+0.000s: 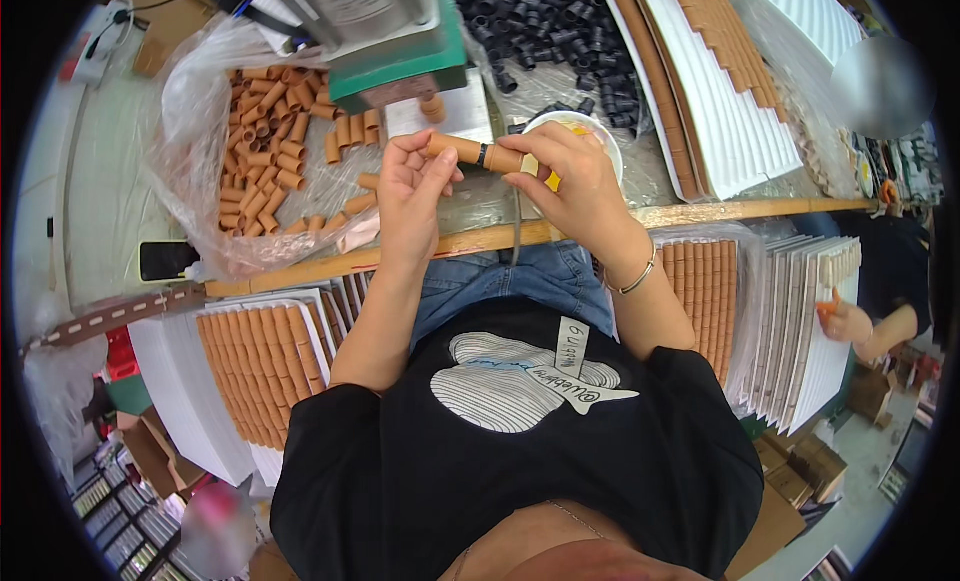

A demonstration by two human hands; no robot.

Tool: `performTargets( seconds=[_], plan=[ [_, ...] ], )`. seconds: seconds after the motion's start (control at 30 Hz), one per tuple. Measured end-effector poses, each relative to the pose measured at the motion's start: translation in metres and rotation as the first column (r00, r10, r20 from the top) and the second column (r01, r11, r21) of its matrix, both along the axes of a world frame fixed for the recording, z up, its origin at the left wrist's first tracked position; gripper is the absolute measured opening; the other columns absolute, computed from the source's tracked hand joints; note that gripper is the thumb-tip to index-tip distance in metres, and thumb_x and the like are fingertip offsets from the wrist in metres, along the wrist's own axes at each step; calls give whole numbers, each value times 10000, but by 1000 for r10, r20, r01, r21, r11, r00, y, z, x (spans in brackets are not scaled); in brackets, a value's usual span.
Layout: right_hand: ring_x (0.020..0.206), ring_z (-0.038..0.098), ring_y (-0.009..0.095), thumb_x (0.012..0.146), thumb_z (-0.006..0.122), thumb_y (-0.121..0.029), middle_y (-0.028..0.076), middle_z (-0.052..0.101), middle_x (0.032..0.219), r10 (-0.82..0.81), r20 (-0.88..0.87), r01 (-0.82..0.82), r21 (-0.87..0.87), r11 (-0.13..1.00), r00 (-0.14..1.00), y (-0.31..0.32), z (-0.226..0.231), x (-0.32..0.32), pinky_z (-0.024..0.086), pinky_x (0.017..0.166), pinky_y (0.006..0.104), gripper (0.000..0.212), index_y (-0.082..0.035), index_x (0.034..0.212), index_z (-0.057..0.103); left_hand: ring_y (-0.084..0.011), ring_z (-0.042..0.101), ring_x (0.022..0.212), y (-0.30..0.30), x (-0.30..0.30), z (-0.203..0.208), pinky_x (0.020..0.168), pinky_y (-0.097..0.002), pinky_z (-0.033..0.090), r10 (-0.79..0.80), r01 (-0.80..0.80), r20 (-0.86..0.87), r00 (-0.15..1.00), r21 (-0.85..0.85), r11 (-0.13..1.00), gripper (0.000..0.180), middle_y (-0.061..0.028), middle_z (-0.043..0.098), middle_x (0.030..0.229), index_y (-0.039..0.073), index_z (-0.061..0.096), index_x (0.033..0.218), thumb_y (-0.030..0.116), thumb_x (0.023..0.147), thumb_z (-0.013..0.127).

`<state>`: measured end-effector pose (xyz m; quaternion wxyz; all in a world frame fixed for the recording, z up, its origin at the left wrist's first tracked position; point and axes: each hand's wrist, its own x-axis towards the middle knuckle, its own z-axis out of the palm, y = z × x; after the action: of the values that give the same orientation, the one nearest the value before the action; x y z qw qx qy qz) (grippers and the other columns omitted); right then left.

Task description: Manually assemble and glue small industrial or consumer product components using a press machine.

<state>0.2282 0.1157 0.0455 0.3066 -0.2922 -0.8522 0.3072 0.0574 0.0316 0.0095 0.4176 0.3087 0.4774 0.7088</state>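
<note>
Between my two hands, over the near edge of the bench, lies an orange-brown tube (503,160) with a black band round its middle. My left hand (412,186) pinches its left end between thumb and fingers. The fingers of my right hand (575,176) close round the other end, where a small pale piece (530,164) shows by the thumb; I cannot make out what it is. Just beyond, a short tan part (432,109) stands on the metal plate under a green and grey machine (400,69). A white bowl (615,146) with yellow contents sits behind my right hand.
Loose orange-brown tube pieces (270,131) fill a clear plastic bag at left. Black fittings (545,31) are heaped at the far right of the machine. Ridged white trays (735,131) and rows of tubes (265,366) flank me. A co-worker's hand (848,321) is at right.
</note>
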Motion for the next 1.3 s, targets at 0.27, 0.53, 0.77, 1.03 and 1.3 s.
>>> performTargets(
  seconds=[0.27,0.53,0.77,1.03,1.3],
  plan=[
    [723,595,225,708,741,-35,93,632,858,124,81,-111,-154,982,989,1,-10,-20,476,662,310,351,-14,1048,658,-80,580,804,-1,-14,-10,665,-189,436,-22,22,8,1000,22,1000,295,-58,599,981,26,489,1135,39,886,647],
    [757,606,274,729,735,-173,87,638,814,22,151,-9,-84,996,988,11,-21,-30,451,687,383,267,-81,961,639,-195,606,847,8,-32,1,681,-291,467,171,-180,-837,519,89,980,399,-66,612,984,27,576,1086,152,763,774],
    [869,582,292,720,724,-211,52,638,815,-58,169,44,81,996,984,44,-31,-91,418,756,457,197,-137,886,648,-370,579,910,40,-86,-26,782,-435,464,13,-154,-875,485,-70,986,367,-218,605,1013,-8,544,1110,135,801,682],
    [988,554,301,696,779,-280,91,614,906,-118,159,83,211,974,980,43,-43,-95,423,811,466,386,-112,1023,662,-124,583,967,-28,-79,-5,812,-261,470,-121,75,-324,938,-150,986,411,-85,617,1096,27,430,1346,54,945,515],
    [570,506,105,787,748,-126,61,575,807,210,-186,-264,-343,902,960,-16,-6,-27,420,529,222,240,-59,1010,688,-121,619,939,-38,-19,-2,769,-216,495,-502,502,32,864,-134,855,430,-103,647,1053,67,354,1208,-61,872,589]
  ],
)
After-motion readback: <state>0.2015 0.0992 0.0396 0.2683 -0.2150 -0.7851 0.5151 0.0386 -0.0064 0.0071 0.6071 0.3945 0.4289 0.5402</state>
